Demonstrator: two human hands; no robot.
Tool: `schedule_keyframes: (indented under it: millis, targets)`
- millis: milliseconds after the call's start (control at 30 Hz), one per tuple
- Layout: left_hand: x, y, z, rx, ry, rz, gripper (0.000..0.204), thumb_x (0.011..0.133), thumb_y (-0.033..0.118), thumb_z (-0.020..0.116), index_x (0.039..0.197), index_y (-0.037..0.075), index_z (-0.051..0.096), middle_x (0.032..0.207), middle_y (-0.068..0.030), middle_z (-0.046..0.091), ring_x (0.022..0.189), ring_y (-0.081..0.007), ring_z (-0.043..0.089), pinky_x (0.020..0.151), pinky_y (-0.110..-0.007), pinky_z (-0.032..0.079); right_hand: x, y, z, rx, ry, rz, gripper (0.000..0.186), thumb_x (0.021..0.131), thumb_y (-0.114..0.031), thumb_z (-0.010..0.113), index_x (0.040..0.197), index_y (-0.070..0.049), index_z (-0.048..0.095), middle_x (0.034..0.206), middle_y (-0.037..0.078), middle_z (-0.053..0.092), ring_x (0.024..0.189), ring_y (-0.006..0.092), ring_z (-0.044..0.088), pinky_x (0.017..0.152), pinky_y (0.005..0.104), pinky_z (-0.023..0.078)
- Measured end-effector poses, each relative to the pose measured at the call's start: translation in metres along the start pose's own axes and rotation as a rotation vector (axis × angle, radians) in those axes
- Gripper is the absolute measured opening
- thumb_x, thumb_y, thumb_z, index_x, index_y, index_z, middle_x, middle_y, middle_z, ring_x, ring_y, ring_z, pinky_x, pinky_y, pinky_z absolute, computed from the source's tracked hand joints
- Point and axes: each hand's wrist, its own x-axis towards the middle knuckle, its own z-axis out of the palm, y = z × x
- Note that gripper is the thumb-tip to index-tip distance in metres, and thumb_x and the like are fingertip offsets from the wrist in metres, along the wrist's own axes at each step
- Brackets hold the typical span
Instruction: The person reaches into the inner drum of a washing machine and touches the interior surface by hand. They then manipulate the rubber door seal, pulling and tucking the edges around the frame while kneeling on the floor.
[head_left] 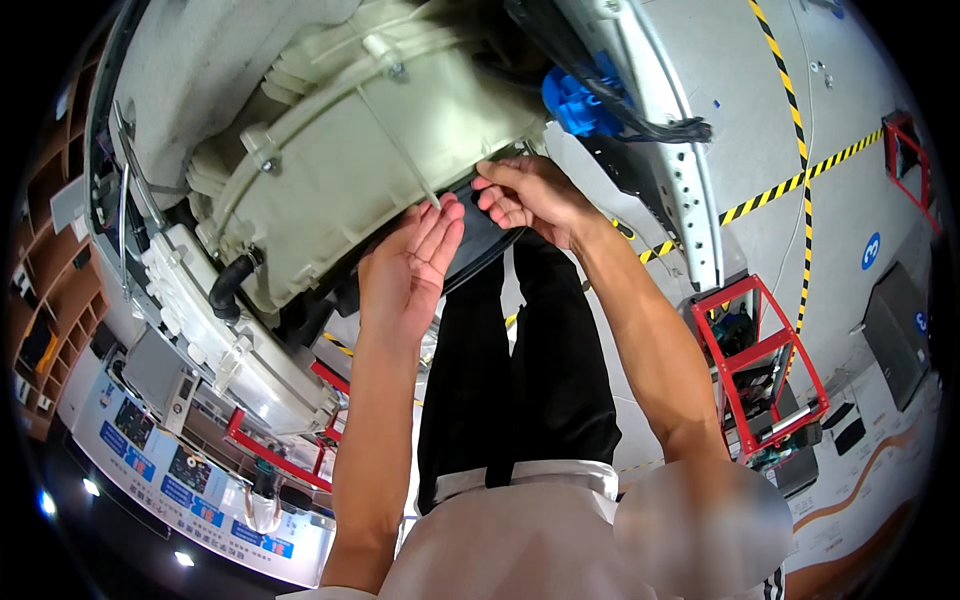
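A large off-white plastic housing (340, 150), rounded and ribbed with metal screws along its seam, fills the upper left in front of me. At its lower edge my left hand (412, 265) is palm up, fingers stretched out and fingertips close to the rim; nothing shows in it. My right hand (530, 200) is beside it at the same edge, thumb and forefinger pinched together. What they grip, if anything, is hidden. A dark curved part (485, 255) shows just below the housing, between and under both hands.
A white perforated metal post (690, 190) stands right of the housing, with a blue plastic part (585, 100) and black cables (660, 128). A black hose (235, 285) joins the housing's left side. Red metal frames (765, 350) stand on the grey floor, marked with yellow-black tape (805, 180).
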Motion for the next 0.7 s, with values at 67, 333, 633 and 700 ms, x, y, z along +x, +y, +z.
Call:
schedule_keyframes:
  millis: [67, 333, 633, 700]
  targets:
    - [-0.002, 0.001, -0.001, 0.004, -0.013, -0.021, 0.021, 0.088, -0.003, 0.044, 0.105, -0.013, 0.05, 0.112, -0.0275, 0.056, 0.104, -0.0339, 0.059, 0.095, -0.041, 0.049, -0.004, 0.006, -0.01, -0.01, 0.027, 0.01, 0.028, 0.092, -0.031, 0.055, 0.088, -0.003, 0.058, 0.072, 0.002, 0.06, 0.058, 0.0069, 0.056, 0.053, 0.0193, 0.048]
    - [0.002, -0.012, 0.0, -0.031, -0.076, -0.05, 0.025, 0.091, 0.006, 0.045, 0.109, -0.012, 0.049, 0.115, -0.0253, 0.057, 0.103, -0.032, 0.06, 0.096, -0.041, 0.048, 0.009, 0.045, -0.038, 0.244, 0.25, -0.088, 0.028, 0.094, -0.032, 0.053, 0.084, -0.006, 0.058, 0.065, 0.0, 0.056, 0.052, 0.007, 0.049, 0.047, 0.0197, 0.039]
    - [0.034, -0.057, 0.053, 0.044, -0.126, -0.141, 0.025, 0.094, 0.008, 0.045, 0.109, -0.012, 0.04, 0.114, -0.0274, 0.054, 0.104, -0.0333, 0.059, 0.095, -0.044, 0.049, 0.059, 0.043, -0.063, 0.313, 0.18, -0.069, 0.024, 0.092, -0.031, 0.053, 0.083, -0.008, 0.057, 0.07, 0.001, 0.06, 0.056, 0.0078, 0.056, 0.042, 0.0208, 0.042]
    - [0.043, -0.064, 0.057, 0.074, -0.075, -0.11, 0.031, 0.096, 0.012, 0.043, 0.113, -0.013, 0.039, 0.115, -0.0275, 0.053, 0.102, -0.0331, 0.059, 0.093, -0.044, 0.05, 0.051, 0.031, -0.06, 0.258, 0.143, 0.011, 0.023, 0.092, -0.03, 0.052, 0.086, -0.009, 0.058, 0.072, 0.001, 0.06, 0.058, 0.0087, 0.058, 0.046, 0.0215, 0.046]
